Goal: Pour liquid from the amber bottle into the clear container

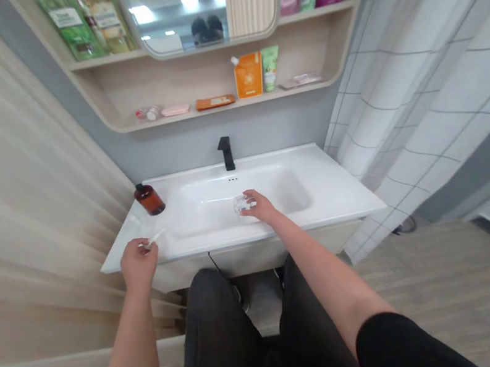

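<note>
The right hand (259, 206) reaches over the white basin (294, 193), its thumb and fingers closed around a small clear object (241, 205). That object sits at the fingertips, to the left of the palm, above the middle of the basin and in front of the black faucet (227, 154). Its see-through body blurs into the white behind it, so it may be a little glass or plastic container, but the exact shape is hard to make out.

The left hand (139, 261) is at the near left part of the countertop (339, 194), fingers drawn together in a narrow pinch on a thin whitish piece (154, 238). This piece sticks out from the fingertips toward the basin, pointing to the right and slightly away from the person. The two held things are well apart, both between the hands.

Beyond the left hand, near the counter's back left corner, stands an amber bottle (150, 200) with a black top (neither hand touches it). On the lower shelf above the faucet, an orange pouch (249, 76) stands just beside a green tube (271, 69).
</note>
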Available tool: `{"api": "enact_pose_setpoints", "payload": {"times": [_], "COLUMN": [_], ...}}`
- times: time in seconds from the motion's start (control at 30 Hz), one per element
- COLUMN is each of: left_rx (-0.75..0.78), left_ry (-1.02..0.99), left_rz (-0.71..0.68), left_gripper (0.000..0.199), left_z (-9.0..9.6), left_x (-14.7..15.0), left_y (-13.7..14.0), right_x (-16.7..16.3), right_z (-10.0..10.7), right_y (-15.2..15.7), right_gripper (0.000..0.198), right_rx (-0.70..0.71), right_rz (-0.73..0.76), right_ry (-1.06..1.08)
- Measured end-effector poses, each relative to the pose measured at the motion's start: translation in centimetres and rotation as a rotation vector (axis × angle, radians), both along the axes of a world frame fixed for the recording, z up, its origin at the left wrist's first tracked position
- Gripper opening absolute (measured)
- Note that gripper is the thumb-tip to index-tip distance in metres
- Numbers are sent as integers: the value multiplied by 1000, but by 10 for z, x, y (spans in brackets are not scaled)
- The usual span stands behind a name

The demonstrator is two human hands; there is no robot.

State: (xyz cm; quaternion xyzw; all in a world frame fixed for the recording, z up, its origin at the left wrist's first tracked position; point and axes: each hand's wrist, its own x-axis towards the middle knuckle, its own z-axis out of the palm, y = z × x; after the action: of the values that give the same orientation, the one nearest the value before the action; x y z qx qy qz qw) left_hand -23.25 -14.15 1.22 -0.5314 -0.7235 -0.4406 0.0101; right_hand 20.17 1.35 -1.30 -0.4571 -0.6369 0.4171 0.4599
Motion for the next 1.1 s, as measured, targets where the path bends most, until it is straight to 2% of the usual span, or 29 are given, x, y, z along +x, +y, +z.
{"api": "enact_pose_setpoints", "payload": {"times": [0.17,0.33,0.47,0.67,0.8,0.87,0.93,1.03,1.1], "left_rx": [-56,-95,-64,-34,122,222,276,225,130], "left_ry": [209,290,308,360,325,277,230,173,123], "left_rz": [-139,-167,-161,-124,-119,-95,-120,-310,-466], "left_gripper": [20,24,27,25,24,21,20,23,27], "left_z": [-5,-13,-20,-9,7,13,17,16,12], "left_x": [-29,-39,-49,-52,-29,-9,14,47,67], "left_y": [4,-1,-7,-9,-13,-14,-12,1,15], "right_x": [1,3,3,3,0,-1,2,25,56], "right_z": [-1,-2,-3,-3,3,10,19,30,32], "right_y": [0,0,1,1,-2,-7,-14,-30,-42], "right_gripper": [79,81,81,79,78,78,80,81,80], "right_rx": [-8,12,10,3,10,87,222,374,384], "right_rz": [-2,4,-2,-29,-67,-137,-267,-469,-575], "right_ry": [9,-5,-11,5,11,19,26,12,-32]}}
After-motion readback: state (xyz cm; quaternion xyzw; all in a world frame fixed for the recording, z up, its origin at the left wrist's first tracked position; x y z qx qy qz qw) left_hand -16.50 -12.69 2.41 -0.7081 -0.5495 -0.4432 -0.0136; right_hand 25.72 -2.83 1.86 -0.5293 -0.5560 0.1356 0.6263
